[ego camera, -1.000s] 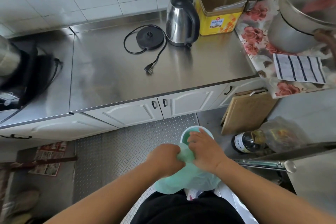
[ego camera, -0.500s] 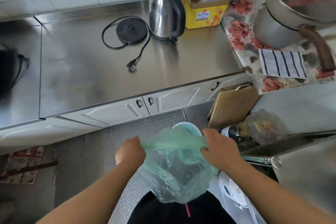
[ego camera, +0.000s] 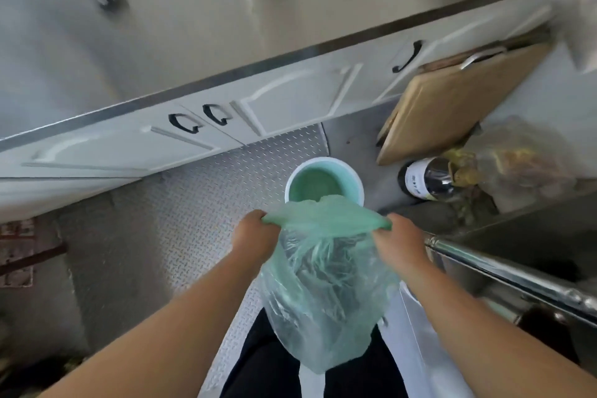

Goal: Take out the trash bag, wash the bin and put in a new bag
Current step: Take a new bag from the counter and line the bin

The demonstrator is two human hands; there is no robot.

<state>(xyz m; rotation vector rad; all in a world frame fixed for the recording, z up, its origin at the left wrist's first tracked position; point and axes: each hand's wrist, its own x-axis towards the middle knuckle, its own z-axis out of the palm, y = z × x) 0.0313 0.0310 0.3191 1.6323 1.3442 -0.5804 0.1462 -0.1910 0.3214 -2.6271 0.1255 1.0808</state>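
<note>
A small round bin (ego camera: 350, 171), white outside and pale green inside, stands on the metal floor below the cabinets. In front of it hangs a thin translucent green trash bag (ego camera: 326, 294). My left hand (ego camera: 253, 236) grips the bag's mouth on the left side and my right hand (ego camera: 395, 244) grips it on the right. The mouth is stretched wide between both fists. The bag's rim covers the near edge of the bin. The bag droops down over my dark trousers.
A steel counter (ego camera: 193, 19) with white cabinet doors (ego camera: 290, 103) runs across the top. A wooden cutting board (ego camera: 452, 100) leans at the right, with a dark bottle (ego camera: 426, 178) and a filled plastic bag (ego camera: 523, 165) beside it. A metal rail (ego camera: 517, 275) juts in at the right.
My hands went from bunched together on the bag to spread apart, pulling its mouth open. The view has tilted down and closer to the bin.
</note>
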